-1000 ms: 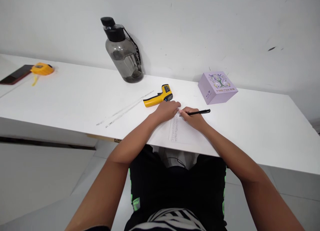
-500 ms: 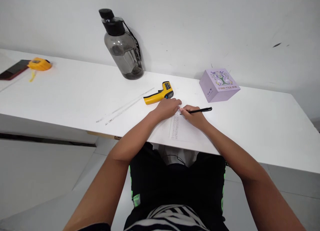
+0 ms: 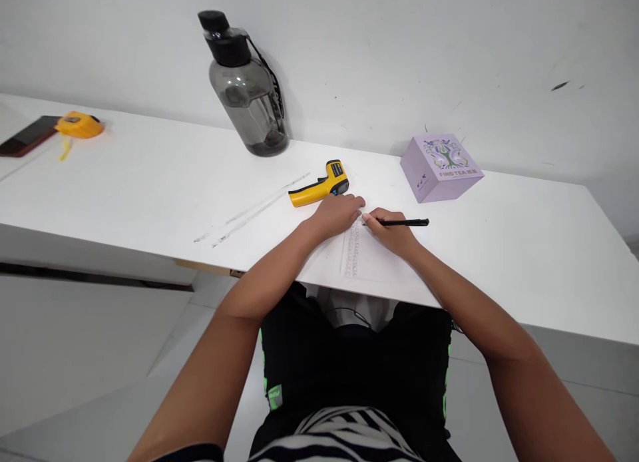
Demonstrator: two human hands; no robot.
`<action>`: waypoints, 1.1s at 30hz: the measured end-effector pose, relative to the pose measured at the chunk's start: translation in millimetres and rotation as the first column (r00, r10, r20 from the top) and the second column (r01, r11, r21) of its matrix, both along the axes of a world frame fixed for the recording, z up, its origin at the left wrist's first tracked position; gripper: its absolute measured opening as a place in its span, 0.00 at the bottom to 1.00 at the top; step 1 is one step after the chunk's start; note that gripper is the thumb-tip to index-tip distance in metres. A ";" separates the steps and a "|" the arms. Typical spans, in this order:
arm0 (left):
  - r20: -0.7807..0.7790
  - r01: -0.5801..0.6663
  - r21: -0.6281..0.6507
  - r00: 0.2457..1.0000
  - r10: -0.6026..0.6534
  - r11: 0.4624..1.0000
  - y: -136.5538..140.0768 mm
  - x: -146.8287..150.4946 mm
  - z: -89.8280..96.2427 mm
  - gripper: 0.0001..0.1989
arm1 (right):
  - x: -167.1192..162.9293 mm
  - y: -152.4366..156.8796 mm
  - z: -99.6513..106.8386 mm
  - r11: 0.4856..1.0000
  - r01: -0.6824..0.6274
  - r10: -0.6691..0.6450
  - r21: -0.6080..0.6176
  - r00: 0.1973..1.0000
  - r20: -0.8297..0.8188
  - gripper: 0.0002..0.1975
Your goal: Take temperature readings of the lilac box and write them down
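Note:
My right hand [image 3: 393, 231] grips a black pen [image 3: 412, 222], its tip down at the writing near the top of a white sheet of paper [image 3: 380, 267]. Rows of small handwriting fill a strip along the sheet's left side. My left hand [image 3: 339, 214] rests palm down at the sheet's upper left, fingers stretched toward the pen tip and holding nothing. Just behind that hand lies a yellow and black infrared thermometer [image 3: 313, 192], its display end close to my knuckles. My left hand and wrist hide part of the paper.
A large grey water bottle [image 3: 249, 102] stands against the wall, partly filled. The lilac tea box [image 3: 442, 168] sits at the back right. Far left are a yellow tape measure [image 3: 80, 125] and a dark flat object [image 3: 30, 136]. Dark streaks mark the white table [image 3: 150, 189].
The view has shifted slightly. The pen lies a little flatter in my right hand. My left hand stays on the paper.

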State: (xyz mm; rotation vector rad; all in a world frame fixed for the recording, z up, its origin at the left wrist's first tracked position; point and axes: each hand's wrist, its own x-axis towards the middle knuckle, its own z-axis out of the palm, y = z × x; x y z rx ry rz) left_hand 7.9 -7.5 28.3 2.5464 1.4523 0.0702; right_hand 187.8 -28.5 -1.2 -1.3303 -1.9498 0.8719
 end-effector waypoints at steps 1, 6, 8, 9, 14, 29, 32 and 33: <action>0.001 0.000 0.000 1.000 0.000 1.000 0.1 -0.1 0.0 0.17 | -0.1 0.0 0.2 1.000 0.000 0.000 -0.004 1.000 0.003 0.18; 0.000 0.002 -0.002 1.000 -0.002 1.000 0.0 -1.0 0.3 0.17 | 0.4 -0.2 0.2 1.000 -0.004 0.004 -0.016 1.000 0.001 0.18; -0.001 0.005 0.004 1.000 -0.005 1.000 -0.2 -1.2 0.3 0.17 | 0.6 -0.2 0.0 1.000 -0.003 0.003 -0.012 1.000 0.003 0.18; 0.000 0.007 0.008 1.000 -0.007 1.000 -0.4 -1.2 0.5 0.17 | 0.7 -0.2 0.1 1.000 -0.002 0.003 -0.009 1.000 0.004 0.18; 0.001 0.006 0.002 1.000 -0.006 1.000 -1.5 -0.9 2.4 0.16 | 0.3 0.0 1.0 1.000 0.007 -0.006 -0.007 1.000 0.009 0.17; 0.009 -0.004 -0.008 1.000 0.004 1.000 -1.6 -0.8 2.5 0.17 | 0.9 -0.4 -0.2 0.999 -0.024 0.024 -0.021 1.000 -0.014 0.20; 0.015 -0.004 -0.004 1.000 0.004 1.000 -1.3 -1.0 1.5 0.17 | 0.9 0.0 -1.0 1.000 -0.013 0.013 -0.014 1.000 -0.016 0.20; 0.013 -0.005 -0.003 1.000 0.005 1.000 -1.1 -1.0 1.0 0.17 | 0.7 0.0 -1.0 1.000 -0.010 0.009 -0.009 1.000 -0.015 0.20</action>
